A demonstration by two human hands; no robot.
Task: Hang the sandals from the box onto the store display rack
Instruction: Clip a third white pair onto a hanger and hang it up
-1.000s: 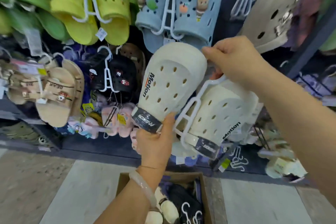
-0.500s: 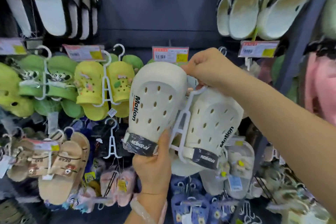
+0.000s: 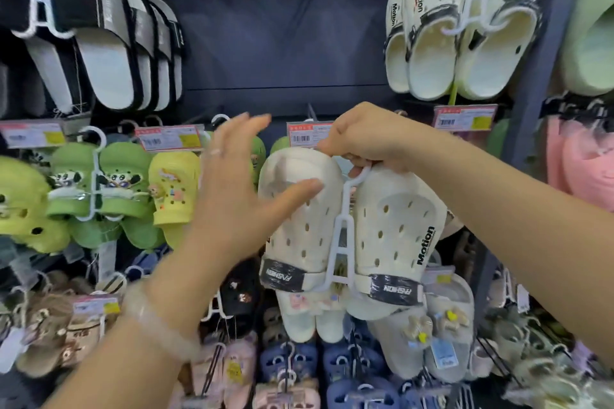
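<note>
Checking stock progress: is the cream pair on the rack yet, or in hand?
In hand. The right hand grips the hanger hook; whether it has caught a peg cannot be told.

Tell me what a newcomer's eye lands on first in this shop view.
First, the cream clog pair on its white hanger at centre, held up at the hook by the right hand. Next, the left hand spread open beside it, thumb across the left clog's toe. Around them hang matching cream clogs upper right and green and yellow clogs on the left.
</note>
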